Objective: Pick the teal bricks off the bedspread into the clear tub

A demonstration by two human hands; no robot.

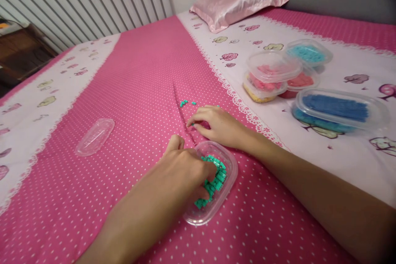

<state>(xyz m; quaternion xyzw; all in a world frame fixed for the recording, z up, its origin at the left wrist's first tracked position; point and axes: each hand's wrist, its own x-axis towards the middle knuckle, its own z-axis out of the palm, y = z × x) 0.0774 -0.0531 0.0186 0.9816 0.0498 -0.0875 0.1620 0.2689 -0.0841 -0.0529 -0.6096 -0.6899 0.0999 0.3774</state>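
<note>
My left hand (188, 169) reaches down into a clear plastic tub (233, 165) with small green plastic pieces (219, 177) in it. Its thumb and index finger are curled in among the pieces, and their tips are partly hidden. Just beyond the tub, my right hand (216, 126) rests on the bedspread, thumb and index finger brought together around a small green piece (192, 124). A few more loose green pieces (184, 102) lie on the pink cloth past its fingertips.
On the left lies a clear lid (95, 137). To the right are stacked lidded tubs holding pink pieces (267, 83), red pieces (300, 80), light blue pieces (306, 53) and dark blue pieces (335, 107). A pink pillow (238, 4) sits at the back of the bedspread (145, 66).
</note>
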